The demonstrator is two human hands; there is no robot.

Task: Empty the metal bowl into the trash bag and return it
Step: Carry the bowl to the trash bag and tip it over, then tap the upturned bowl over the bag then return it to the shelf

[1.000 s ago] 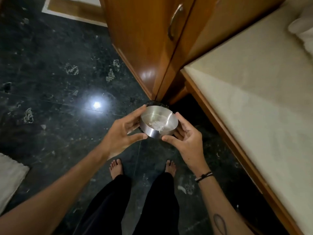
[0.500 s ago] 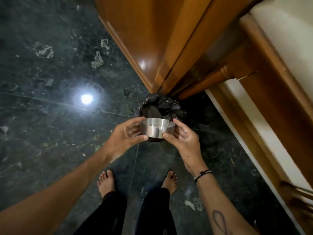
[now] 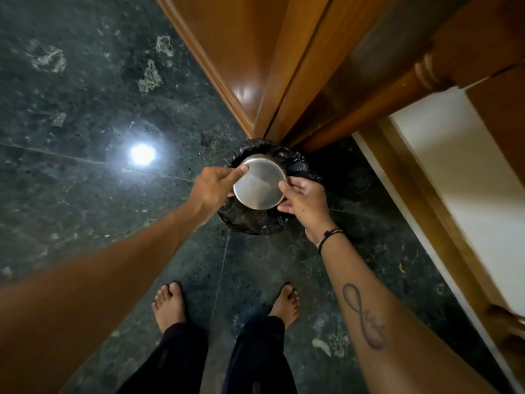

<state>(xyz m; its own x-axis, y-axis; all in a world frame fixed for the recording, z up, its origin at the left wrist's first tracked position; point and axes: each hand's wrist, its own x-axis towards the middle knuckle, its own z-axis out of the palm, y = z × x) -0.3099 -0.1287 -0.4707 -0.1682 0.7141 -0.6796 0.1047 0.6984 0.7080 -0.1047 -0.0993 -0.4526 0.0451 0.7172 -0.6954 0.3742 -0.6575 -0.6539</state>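
The bowl (image 3: 260,185) is held upside down over the open trash bag (image 3: 250,220), so that only its flat bottom is seen. It is gripped at the left edge by the left hand (image 3: 211,189), with one finger laid on the bottom, and at the right edge by the right hand (image 3: 305,199). The bag is placed on the dark floor (image 3: 85,109), just beside the corner of a wooden cabinet (image 3: 255,52).

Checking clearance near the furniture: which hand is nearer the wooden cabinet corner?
Left. The left hand grips the metal bowl on the side nearer the wooden cabinet corner; the right hand holds the opposite, farther rim.
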